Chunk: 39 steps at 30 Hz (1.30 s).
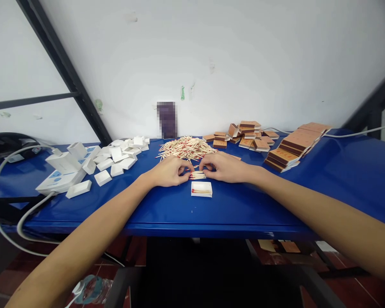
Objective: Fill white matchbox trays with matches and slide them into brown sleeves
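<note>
Several red-tipped matches (pixel 198 175) lie side by side between my two hands, just above the table. My left hand (pixel 172 171) pinches their left ends with thumb and fingers. At the right ends, my right hand (pixel 223 167) closes its thumb and fingers on the same matches. Directly below, nearer to me, a white matchbox tray (pixel 201 183) sits on the blue table with a few matches (pixel 201 191) inside, red heads to the left. Behind my hands rises a large heap of loose matches (pixel 186 148).
White matchbox trays (pixel 118 155) are piled at left, beside white boxes and a charger (pixel 64 162) with cables. Brown matchbox covers (pixel 248 134) lie in a pile at right, with a leaning row of matchboxes (pixel 297 145) farther right. The blue table's front edge (pixel 211 229) is close to me.
</note>
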### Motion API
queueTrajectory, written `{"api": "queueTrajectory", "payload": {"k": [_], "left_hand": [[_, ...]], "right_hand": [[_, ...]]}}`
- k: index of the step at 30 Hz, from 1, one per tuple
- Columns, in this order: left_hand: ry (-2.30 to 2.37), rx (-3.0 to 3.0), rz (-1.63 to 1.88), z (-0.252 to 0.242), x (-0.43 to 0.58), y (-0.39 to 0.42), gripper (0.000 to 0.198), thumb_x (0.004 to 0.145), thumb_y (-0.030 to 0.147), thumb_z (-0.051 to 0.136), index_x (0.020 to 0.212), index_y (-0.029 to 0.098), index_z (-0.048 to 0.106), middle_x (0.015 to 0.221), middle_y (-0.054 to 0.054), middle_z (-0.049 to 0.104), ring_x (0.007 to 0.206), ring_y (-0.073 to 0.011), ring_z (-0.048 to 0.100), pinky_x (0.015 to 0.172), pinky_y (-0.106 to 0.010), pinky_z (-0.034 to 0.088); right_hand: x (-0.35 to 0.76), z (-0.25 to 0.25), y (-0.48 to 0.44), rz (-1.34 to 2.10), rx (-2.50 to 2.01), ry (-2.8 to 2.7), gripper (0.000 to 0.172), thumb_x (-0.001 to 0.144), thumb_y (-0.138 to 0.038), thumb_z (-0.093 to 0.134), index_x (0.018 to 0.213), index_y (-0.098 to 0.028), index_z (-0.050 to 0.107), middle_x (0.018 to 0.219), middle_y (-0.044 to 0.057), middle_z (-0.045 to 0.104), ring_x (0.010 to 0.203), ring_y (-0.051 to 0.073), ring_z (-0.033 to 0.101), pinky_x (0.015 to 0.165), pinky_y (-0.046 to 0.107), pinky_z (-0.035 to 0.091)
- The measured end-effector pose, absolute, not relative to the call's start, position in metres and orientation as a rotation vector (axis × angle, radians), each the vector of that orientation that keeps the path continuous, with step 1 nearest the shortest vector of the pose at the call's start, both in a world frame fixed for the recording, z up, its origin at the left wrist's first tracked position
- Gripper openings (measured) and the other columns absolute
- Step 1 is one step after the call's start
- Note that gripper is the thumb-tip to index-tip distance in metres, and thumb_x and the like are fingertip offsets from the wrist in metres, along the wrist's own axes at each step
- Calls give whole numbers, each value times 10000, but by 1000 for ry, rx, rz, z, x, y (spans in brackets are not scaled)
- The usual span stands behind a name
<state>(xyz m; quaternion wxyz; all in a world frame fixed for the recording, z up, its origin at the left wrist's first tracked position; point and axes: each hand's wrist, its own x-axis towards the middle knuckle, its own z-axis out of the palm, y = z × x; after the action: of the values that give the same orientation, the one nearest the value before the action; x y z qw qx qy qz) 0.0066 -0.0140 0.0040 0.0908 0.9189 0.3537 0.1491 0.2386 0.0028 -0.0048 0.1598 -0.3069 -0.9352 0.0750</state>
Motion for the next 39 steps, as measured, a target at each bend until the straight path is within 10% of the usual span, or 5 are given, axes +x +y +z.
{"api": "queueTrajectory", "payload": {"k": [12,39], "left_hand": [[1097,2771,357,9,7,-16,368,890,443,530,988,173,760,520,31,513,494,-96,445,548,-236,303],[1187,2958,240,7,12,-18,250,901,383,491,950,191,643,633,1,609,572,-150,546,560,-259,322]], "right_hand": [[242,1,-1,311,-875,-2678,492,865,-629,552,963,-174,711,785,39,636,653,143,506,595,270,324],[234,-17,4,334,-908,-2604,163,911,-337,550,908,-191,624,808,29,640,688,147,518,605,258,317]]}}
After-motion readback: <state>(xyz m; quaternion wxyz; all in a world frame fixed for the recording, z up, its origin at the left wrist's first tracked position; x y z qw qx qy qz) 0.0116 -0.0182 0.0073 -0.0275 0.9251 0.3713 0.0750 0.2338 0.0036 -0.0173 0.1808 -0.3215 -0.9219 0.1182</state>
